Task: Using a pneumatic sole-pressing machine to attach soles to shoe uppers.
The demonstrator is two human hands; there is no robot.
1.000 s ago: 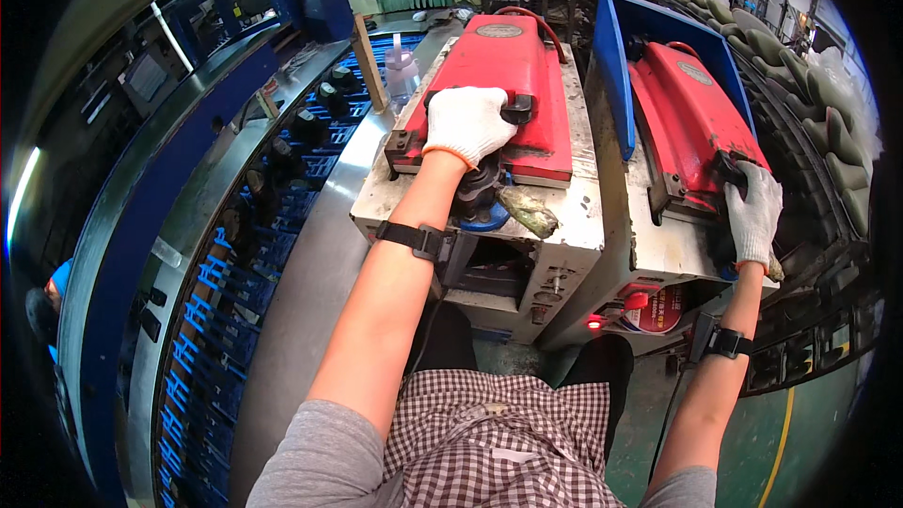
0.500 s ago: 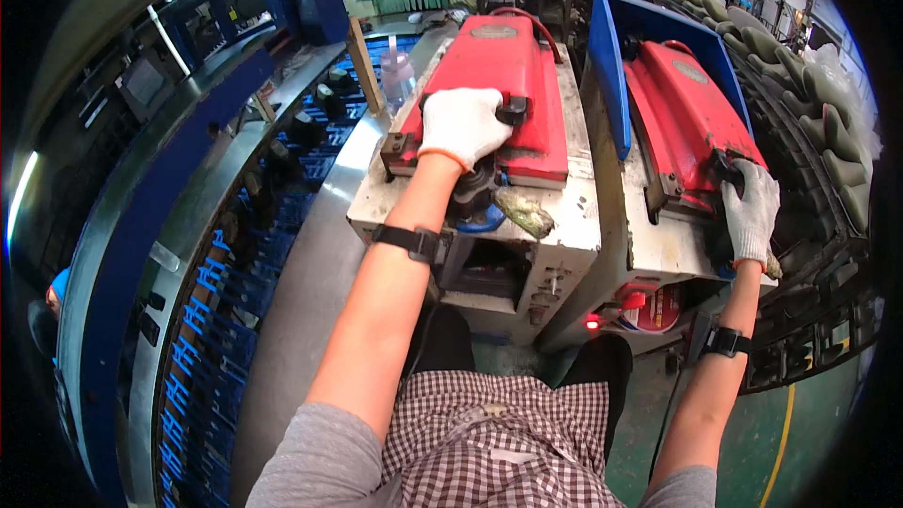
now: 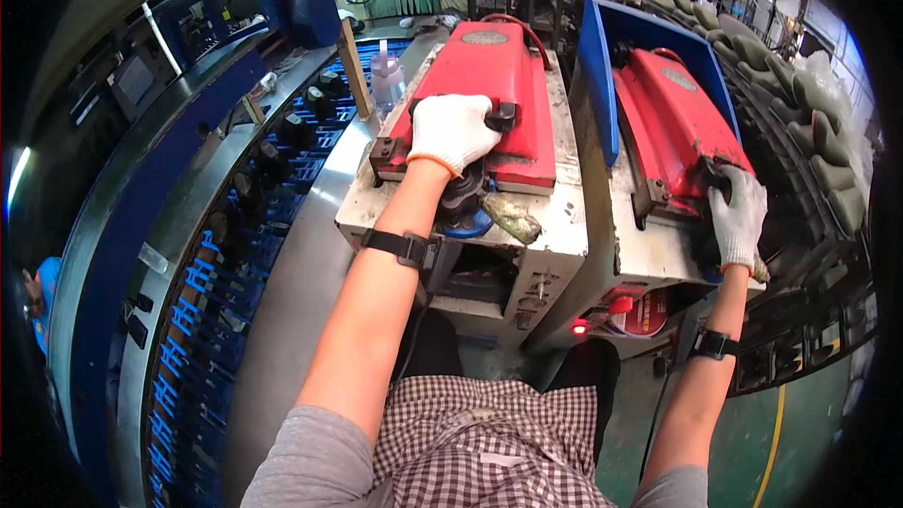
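My left hand [image 3: 453, 132], in a white knit glove, is closed round the black handle [image 3: 504, 117] of a long red machine cover [image 3: 482, 71]. That cover lies over the white body of the left machine [image 3: 564, 226]. To the right, my gloved right hand [image 3: 737, 212] is wrapped round the black handle [image 3: 715, 171] at the near end of a second red cover [image 3: 675, 113]. Below my left hand sit a dark shape on a blue base [image 3: 470, 224] and a worn grey-green piece [image 3: 513, 218]; their kinds are unclear. Whatever is under the covers is hidden.
Blue side panels [image 3: 599, 85] surround the right machine. Left of me runs a metal counter [image 3: 282, 320] beside a rack with blue prongs [image 3: 179, 348]. A clear bottle [image 3: 386, 80] stands behind. Several grey-green moulded pieces [image 3: 832, 179] line the right-hand rack. Another person [image 3: 42, 292] is at far left.
The whole view has shifted slightly, so machines and hands sit a little farther left. Both hands stay on their handles. The person at far left shows more.
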